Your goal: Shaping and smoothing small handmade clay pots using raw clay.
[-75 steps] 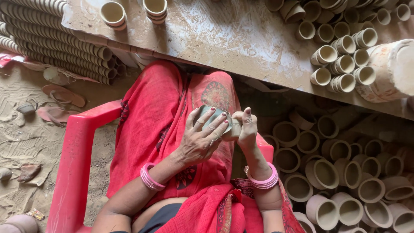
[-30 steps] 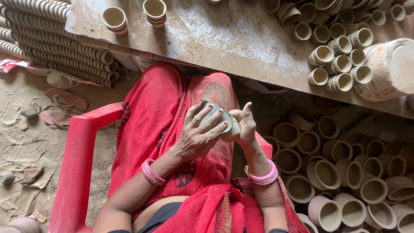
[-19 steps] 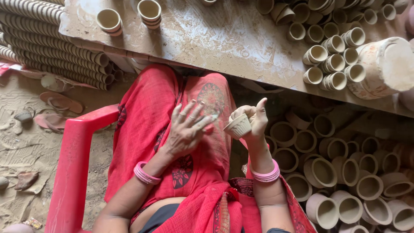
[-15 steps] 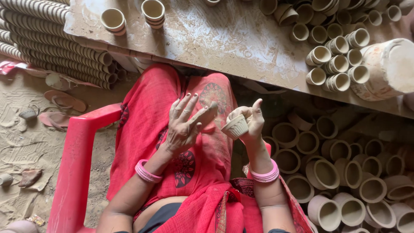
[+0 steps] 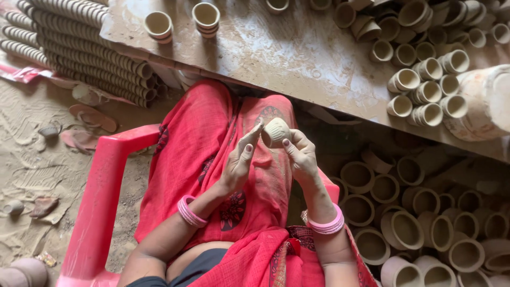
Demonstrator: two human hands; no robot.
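While half a second ago the left hand (image 5: pixel 237 162) stood apart from the cup with its fingers spread wide, it has now come back, its fingers drawn together and its fingertips touching the left side of the small clay cup (image 5: pixel 275 132). The right hand (image 5: pixel 302 154) has kept the cup throughout, thumb and fingers closed round it from the right, and has turned it: its mouth showed before, while now its ribbed outside faces the camera. The cup sits above the red-draped lap, just short of the near edge of the dusty work slab (image 5: pixel 297 58), so the shaping or smoothing of this one cup looks to be resuming with both hands rather than finished. Pink bangles (image 5: pixel 188 211) ring both wrists. No package, label or sign shows anywhere; what comes nearest is a scrap of red and white sheet (image 5: pixel 24 73) lying on the sandy floor by the left edge of the view, under the long rows of nested cups (image 5: pixel 79 48). Two short stacks of cups (image 5: pixel 183 22) stand near the slab's far left corner, a crowd of them (image 5: pixel 425 69) fills its right end, and larger pots (image 5: pixel 409 228) lie below it, right of the red plastic chair (image 5: pixel 101 196).
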